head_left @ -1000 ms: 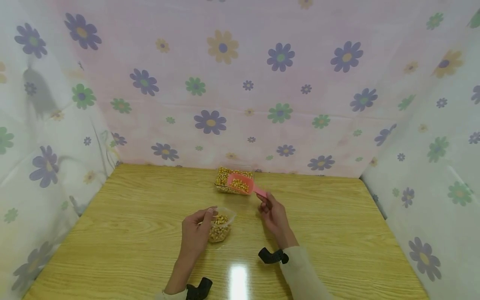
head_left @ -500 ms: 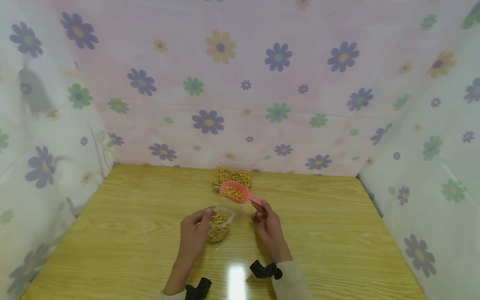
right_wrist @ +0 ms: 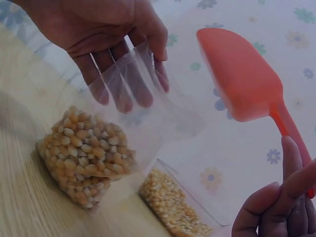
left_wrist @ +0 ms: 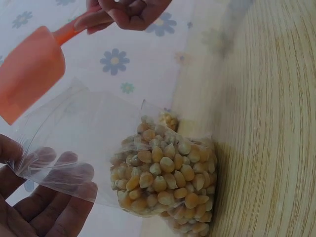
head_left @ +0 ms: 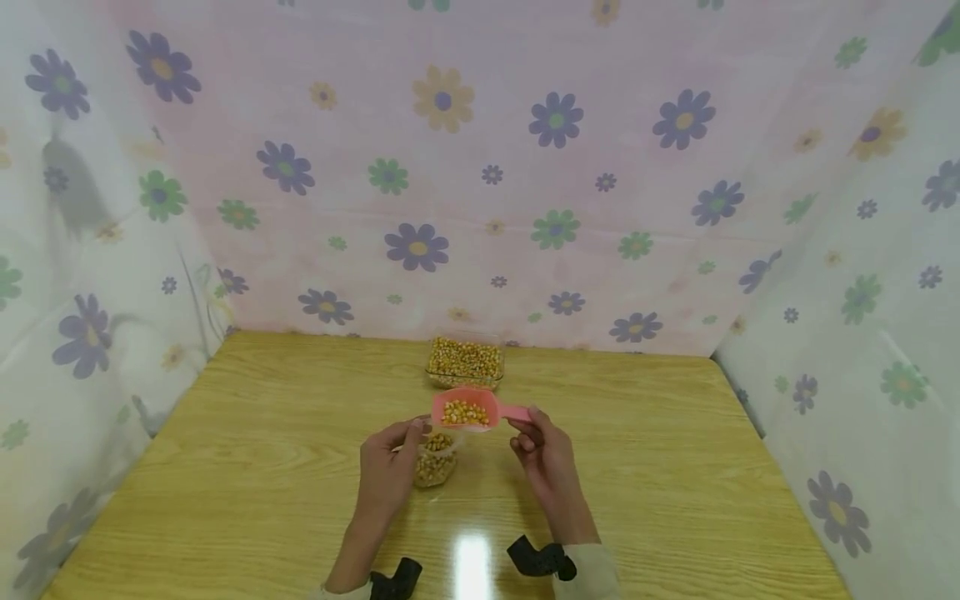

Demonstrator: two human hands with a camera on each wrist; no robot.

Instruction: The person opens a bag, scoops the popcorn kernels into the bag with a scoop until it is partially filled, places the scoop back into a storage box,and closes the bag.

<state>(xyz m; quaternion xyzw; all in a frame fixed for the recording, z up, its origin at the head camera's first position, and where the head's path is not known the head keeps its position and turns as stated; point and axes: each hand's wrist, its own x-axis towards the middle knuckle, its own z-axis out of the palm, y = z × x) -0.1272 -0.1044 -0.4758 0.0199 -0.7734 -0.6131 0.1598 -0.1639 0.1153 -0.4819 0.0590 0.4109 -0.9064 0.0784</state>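
A clear plastic bag (left_wrist: 163, 173), its lower part full of corn kernels, stands on the table. My left hand (head_left: 387, 467) pinches the bag's upper edge between thumb and forefinger, the other fingers lying against the outside of the film. My right hand (head_left: 551, 454) grips the handle of a pink scoop (head_left: 491, 400), which carries corn kernels (head_left: 463, 412). The scoop hangs level above the bag's mouth, near the left fingertips. In the right wrist view the scoop (right_wrist: 242, 74) shows its underside, apart from the bag. Behind it stands a clear rectangular container (head_left: 465, 383) of corn kernels.
The wood-grain table (head_left: 660, 450) reaches back to a flowered cloth wall (head_left: 480, 200), with similar cloth at both sides. The container stands close to that back wall. A black wrist mount (head_left: 536, 557) sits on the right wrist, another (head_left: 397, 577) on the left.
My right hand has brought the loaded scoop from over the container toward me, to above the bag. My left hand stays at the bag's edge.
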